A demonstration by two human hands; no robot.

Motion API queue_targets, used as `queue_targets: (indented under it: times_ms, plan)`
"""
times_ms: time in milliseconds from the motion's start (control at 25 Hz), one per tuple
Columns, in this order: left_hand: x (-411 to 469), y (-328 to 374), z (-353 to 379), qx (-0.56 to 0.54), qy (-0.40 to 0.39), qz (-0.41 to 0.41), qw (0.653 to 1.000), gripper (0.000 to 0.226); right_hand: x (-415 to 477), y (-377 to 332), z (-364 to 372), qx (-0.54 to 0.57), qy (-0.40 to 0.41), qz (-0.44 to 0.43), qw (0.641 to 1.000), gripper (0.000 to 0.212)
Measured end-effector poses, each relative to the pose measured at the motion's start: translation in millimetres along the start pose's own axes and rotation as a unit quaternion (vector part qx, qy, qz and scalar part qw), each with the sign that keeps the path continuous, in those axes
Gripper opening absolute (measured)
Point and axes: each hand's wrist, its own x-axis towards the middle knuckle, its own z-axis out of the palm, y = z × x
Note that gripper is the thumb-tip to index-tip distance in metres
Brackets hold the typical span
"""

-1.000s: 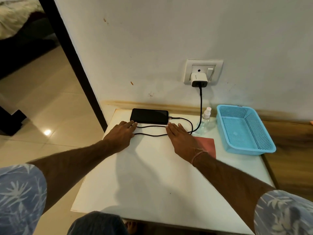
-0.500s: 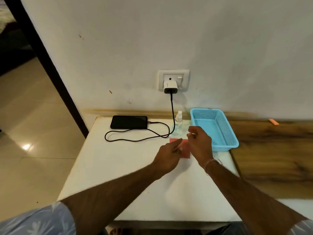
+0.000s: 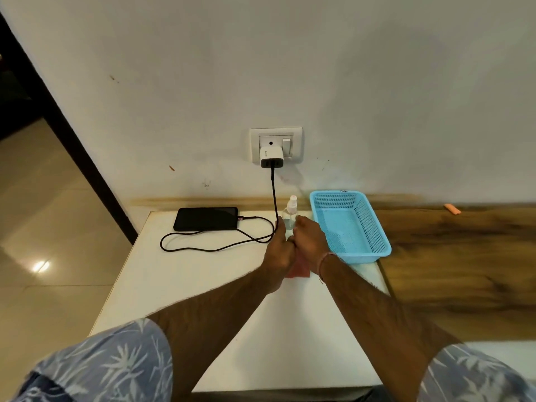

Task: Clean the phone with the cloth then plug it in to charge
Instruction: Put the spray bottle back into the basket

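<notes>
The black phone (image 3: 206,219) lies flat at the back left of the white table (image 3: 185,285). A black cable (image 3: 217,249) is plugged into its right end and loops up to the white charger (image 3: 271,157) in the wall socket. A red cloth (image 3: 298,269) lies on the table, mostly hidden under my wrists. My right hand (image 3: 310,242) curls round the lower part of a small clear spray bottle (image 3: 291,211). My left hand (image 3: 278,250) is pressed against the bottle's left side and against my right hand; its fingers are hidden.
A light blue mesh basket (image 3: 380,242) stands just right of my hands, with nothing visible inside. A wooden surface (image 3: 452,256) extends right of the table, with a small orange object (image 3: 452,209) by the wall. A dark door frame (image 3: 72,146) and tiled floor (image 3: 43,227) lie left.
Both hands left the phone and cable, moved right over the red cloth, and now meet at the spray bottle. The phone stays plugged in and still.
</notes>
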Motion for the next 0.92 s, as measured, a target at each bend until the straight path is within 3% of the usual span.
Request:
queue_targets:
  times_ms: [120,200,240,360,480,640,920]
  plan:
    - [-2,2,6,0.011,-0.018,0.013,1.000,0.050,-1,-4,-5,-0.010,0.017,-0.016,1.000,0.025]
    - [0,9,11,0.079,-0.020,0.082,0.993,0.042,0,-12,-17,-0.016,0.040,-0.048,0.998,0.023]
    - [2,17,15,0.111,-0.021,0.119,0.986,0.049,2,-18,-27,-0.006,0.055,-0.068,0.996,0.022]
    - [10,49,35,0.121,-0.044,0.165,0.978,0.046,11,-38,-59,0.004,0.085,-0.110,0.990,0.023]
    - [24,77,54,0.106,-0.047,0.122,0.986,0.039,28,-51,-83,-0.020,0.110,-0.110,0.988,0.025]
    - [52,88,63,0.115,-0.048,0.058,0.991,0.058,53,-47,-96,-0.093,0.121,-0.093,0.984,0.026]
    - [90,74,65,0.278,-0.005,0.031,0.960,0.071,82,-14,-85,-0.089,0.108,-0.079,0.987,0.031]
